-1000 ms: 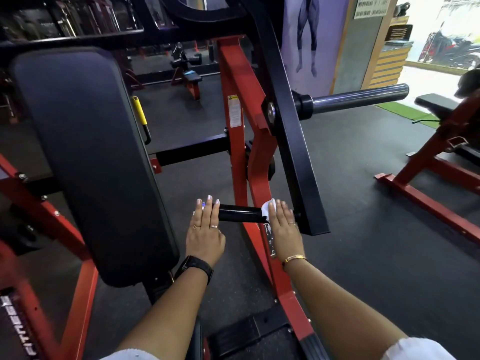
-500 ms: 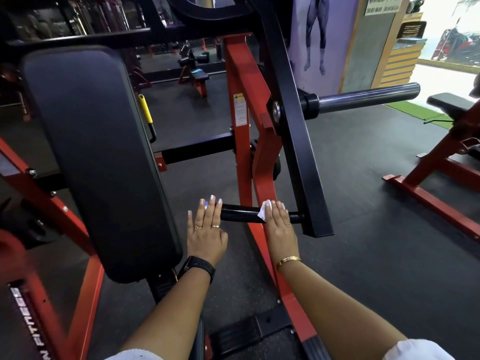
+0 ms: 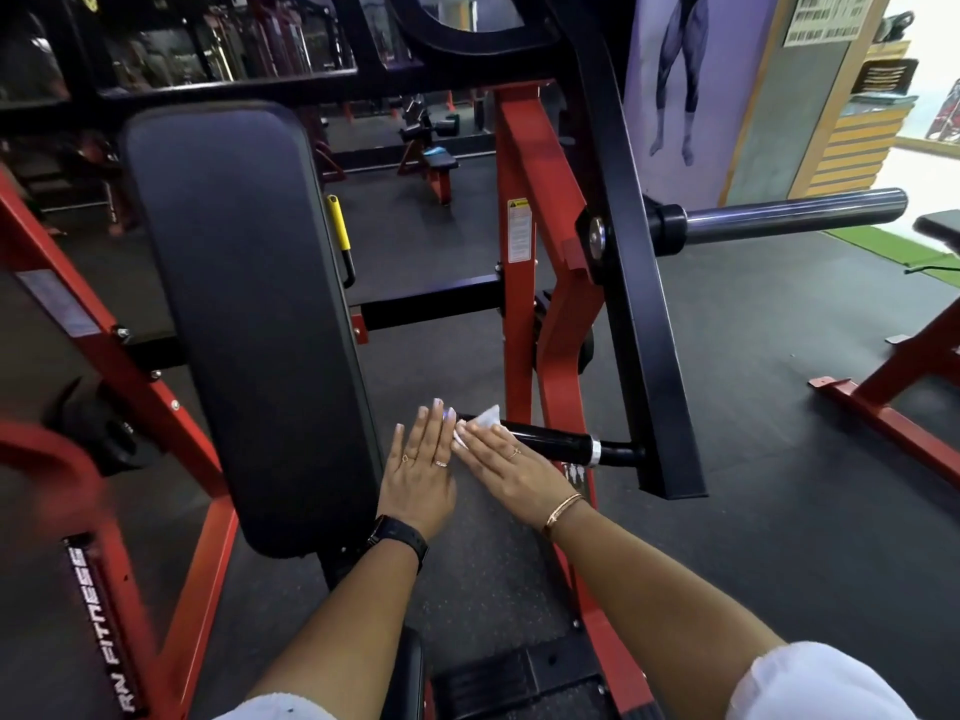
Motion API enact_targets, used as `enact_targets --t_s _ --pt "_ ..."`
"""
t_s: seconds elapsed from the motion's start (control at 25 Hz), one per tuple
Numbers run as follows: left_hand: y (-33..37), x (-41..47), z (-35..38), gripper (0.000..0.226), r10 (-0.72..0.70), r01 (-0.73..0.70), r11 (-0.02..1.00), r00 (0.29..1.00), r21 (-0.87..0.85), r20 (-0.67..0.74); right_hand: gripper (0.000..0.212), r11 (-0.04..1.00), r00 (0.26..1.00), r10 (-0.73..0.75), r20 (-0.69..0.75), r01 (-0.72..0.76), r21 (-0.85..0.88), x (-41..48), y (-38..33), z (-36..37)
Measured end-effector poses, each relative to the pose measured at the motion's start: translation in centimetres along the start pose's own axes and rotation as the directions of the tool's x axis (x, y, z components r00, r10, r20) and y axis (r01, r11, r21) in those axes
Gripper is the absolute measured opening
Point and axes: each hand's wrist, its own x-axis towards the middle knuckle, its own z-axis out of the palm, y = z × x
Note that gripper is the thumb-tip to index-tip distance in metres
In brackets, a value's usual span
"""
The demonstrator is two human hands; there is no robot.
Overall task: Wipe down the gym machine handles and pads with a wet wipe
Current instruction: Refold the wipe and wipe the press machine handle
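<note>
White wet wipe (image 3: 482, 422) sits crumpled on the free end of the black handle (image 3: 550, 440), pinned under the flat, straight fingers of the right hand (image 3: 514, 472). Left hand (image 3: 420, 472) is flat too, holding nothing, right next to it, just beside the big black pad (image 3: 249, 314).

Dark speckled rubber flooring (image 3: 779, 537) is spreading out on every side of the right hand (image 3: 514, 470). Far beyond the hand and to its right, a purple wall (image 3: 737, 70) is showing a painted figure (image 3: 675, 70), and a paper notice (image 3: 826, 15) is hanging just beside it. Further right, a yellow slatted counter (image 3: 847, 148) is standing near a strip of green turf (image 3: 893, 249), where bright daylight (image 3: 924, 163) is pouring in. Well ahead of the hand a red bench (image 3: 436, 161) is standing, and to the hand's right another red frame (image 3: 883, 413) is resting on the floor.
</note>
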Motion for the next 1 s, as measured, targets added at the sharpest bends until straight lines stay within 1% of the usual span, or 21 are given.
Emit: enact_targets --t_s 0.12,0.2,0.28,0.4,0.48,0.56,0.64,0.68,0.72,0.76,0.8,0.84,0.88,0.92,1.0 --pt "-1.0 -0.1 0.0 0.081 0.016 -0.016 1.000 1.000 -0.004 0.008 0.044 0.980 0.979 -0.173 0.105 0.182 -0.079 -0.3 2.0 -0.7" --pt "-1.0 0.2 0.0 0.082 0.020 -0.019 0.999 1.000 -0.035 0.013 0.042 0.961 0.952 -0.230 0.200 0.255 -0.106 -0.3 3.1 -1.5" --pt "-0.3 0.4 0.0 0.084 -0.004 0.005 0.998 1.000 -0.070 0.020 0.042 0.959 0.929 -0.221 0.297 0.263 -0.109 -0.5 3.6 -2.2" --pt "0.8 0.6 0.1 0.092 -0.048 0.051 0.991 0.999 -0.127 0.025 0.043 0.939 0.869 -0.198 0.453 0.301 -0.167 -2.1 3.8 -2.7" --pt "1.3 0.8 -0.1 0.096 -0.086 0.090 0.986 0.996 -0.142 0.034 0.044 0.935 0.849 -0.168 0.500 0.299 -0.193 -3.5 4.5 -3.2" --pt "1.7 0.8 -0.2 0.098 -0.121 0.126 0.983 0.991 -0.132 0.049 0.045 0.947 0.866 -0.103 0.489 0.235 -0.218 -5.1 5.0 -3.6" --pt "2.2 0.5 -0.1 0.100 -0.151 0.156 0.982 0.987 -0.107 0.060 0.041 0.966 0.929 -0.056 0.367 0.143 -0.214 -7.2 4.7 -4.4" --pt "2.3 0.4 0.0 0.101 -0.164 0.169 0.981 0.984 -0.094 0.062 0.046 0.975 0.952 -0.029 0.305 0.093 -0.199 -8.2 4.3 -4.9" --pt "2.5 0.3 0.0 0.101 -0.176 0.181 0.980 0.982 -0.086 0.061 0.056 0.985 0.950 0.052 0.307 0.002 -0.172 -8.8 4.0 -5.7" --pt "2.6 0.3 0.1 0.102 -0.187 0.191 0.978 0.981 -0.082 0.059 0.062 0.978 0.946 0.166 0.279 -0.122 -0.166 -8.9 3.8 -6.2" --pt "2.7 0.3 0.1 0.103 -0.193 0.198 0.977 0.979 -0.082 0.059 0.062 0.955 0.923 0.294 0.249 -0.272 -0.120 -8.6 3.9 -6.5" --pt "2.8 0.3 0.2 0.104 -0.198 0.203 0.976 0.978 -0.083 0.057 0.061 0.898 0.868 0.436 0.238 -0.437 -0.051 -8.0 4.0 -6.4" --pt "2.9 0.3 0.2 0.105 -0.204 0.207 0.975 0.978 -0.083 0.053 0.059 0.826 0.801 0.539 0.261 -0.564 0.023 -7.2 4.1 -6.2" --pt "3.0 0.2 0.3 0.105 -0.205 0.209 0.974 0.977 -0.082 0.049 0.058 0.760 0.735 0.597 0.322 -0.647 0.068 -6.2 4.1 -6.1" --pt "3.0 0.2 0.4 0.106 -0.196 0.198 0.977 0.980 -0.074 0.033 0.051 0.666 0.657 0.670 0.344 -0.738 0.112 -3.8 3.7 -5.7"
